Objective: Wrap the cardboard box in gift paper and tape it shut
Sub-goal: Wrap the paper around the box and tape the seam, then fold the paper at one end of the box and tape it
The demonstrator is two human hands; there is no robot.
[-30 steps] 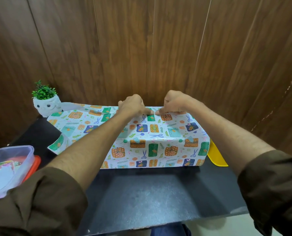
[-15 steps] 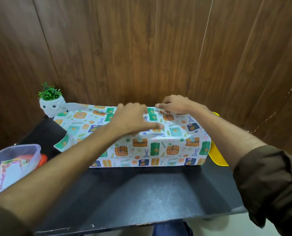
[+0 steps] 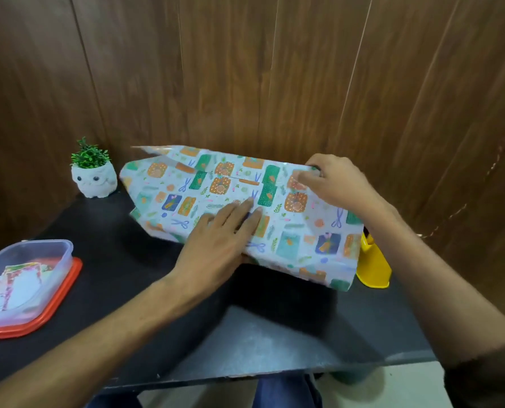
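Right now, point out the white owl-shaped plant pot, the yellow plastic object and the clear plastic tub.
Plant pot [image 3: 93, 180], head view, owl face.
Yellow object [image 3: 373, 266], head view, front slope.
Tub [image 3: 64, 265], head view, right wall.

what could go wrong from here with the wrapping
1. Only the right hand pinches the gift paper at its far edge while the left hand lies flat on it, so the wrap could loosen or crease.
2. The paper's open left end hangs close to the owl plant pot and might knock it.
3. The yellow object sits right beside the paper's right end and could get shoved.
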